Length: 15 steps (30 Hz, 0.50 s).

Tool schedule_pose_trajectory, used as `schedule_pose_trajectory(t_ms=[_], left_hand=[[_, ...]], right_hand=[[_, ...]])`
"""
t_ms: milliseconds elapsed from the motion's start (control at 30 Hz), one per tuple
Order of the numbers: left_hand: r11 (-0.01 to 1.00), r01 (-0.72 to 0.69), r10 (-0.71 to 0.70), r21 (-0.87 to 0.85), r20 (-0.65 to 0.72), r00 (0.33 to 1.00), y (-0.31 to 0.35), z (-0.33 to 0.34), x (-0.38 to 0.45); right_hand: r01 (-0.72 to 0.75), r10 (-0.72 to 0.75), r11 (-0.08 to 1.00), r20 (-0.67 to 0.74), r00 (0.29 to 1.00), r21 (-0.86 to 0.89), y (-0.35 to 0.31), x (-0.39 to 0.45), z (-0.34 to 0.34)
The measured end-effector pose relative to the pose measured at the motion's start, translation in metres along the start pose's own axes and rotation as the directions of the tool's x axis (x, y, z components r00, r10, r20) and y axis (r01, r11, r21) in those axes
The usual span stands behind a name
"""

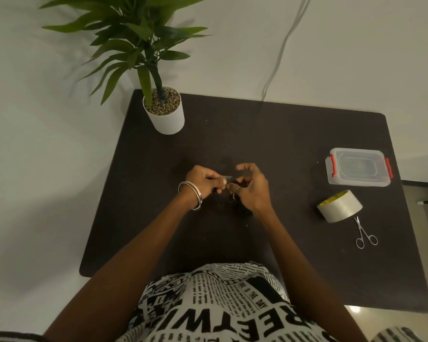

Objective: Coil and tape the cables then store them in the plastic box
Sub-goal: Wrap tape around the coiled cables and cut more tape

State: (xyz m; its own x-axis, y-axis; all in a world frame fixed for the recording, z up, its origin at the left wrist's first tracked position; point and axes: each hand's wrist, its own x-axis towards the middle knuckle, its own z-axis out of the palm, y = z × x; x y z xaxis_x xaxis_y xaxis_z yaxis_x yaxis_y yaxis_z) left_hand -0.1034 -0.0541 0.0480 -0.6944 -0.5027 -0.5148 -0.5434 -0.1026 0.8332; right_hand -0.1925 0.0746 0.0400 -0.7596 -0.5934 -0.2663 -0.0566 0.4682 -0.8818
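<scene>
Both hands meet over the middle of the dark table (294,149), and the grip is shared between them: the left hand (203,181) has its fingers curled inward, pinching at the top of a small black cable bundle (226,199), while the right hand (251,188) curls its lower fingers round the same bundle from the other side, its upper fingers arched loosely above. A short strip of clear tape (229,174) seems to stretch between the two hands just above the cable, though it is faint and hard to make out. The cable itself lies directly under and between the fingertips, with dark loops showing below the thumbs and beneath the heel of the right hand; against the dark table I cannot tell whether it rests on the surface or is lifted off it.

The left wrist carries metal bangles (192,195), and a ring (237,189) shows on a finger of the right hand.

Well apart to the right stands the plastic box (358,166), clear, its lid on and its red clasps at either end. Nearer the person lies a tape roll (339,206), and just beside it small scissors (365,234). A potted plant (164,112) stands at the far left corner of the table.
</scene>
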Motion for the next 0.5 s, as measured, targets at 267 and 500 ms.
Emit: schedule_pose_trajectory(t_ms=[267, 500], left_hand=[[0.953, 0.186, -0.182, -0.238, 0.04, 0.982, 0.008, -0.003, -0.001], [0.962, 0.199, -0.191, -0.184, 0.06, 0.98, 0.005, -0.002, 0.003]], right_hand=[[0.189, -0.189, 0.982, -0.004, 0.982, -0.001, 0.005, -0.003, -0.002], [0.173, -0.183, 0.977, 0.075, 0.98, 0.123, 0.011, 0.003, -0.003]])
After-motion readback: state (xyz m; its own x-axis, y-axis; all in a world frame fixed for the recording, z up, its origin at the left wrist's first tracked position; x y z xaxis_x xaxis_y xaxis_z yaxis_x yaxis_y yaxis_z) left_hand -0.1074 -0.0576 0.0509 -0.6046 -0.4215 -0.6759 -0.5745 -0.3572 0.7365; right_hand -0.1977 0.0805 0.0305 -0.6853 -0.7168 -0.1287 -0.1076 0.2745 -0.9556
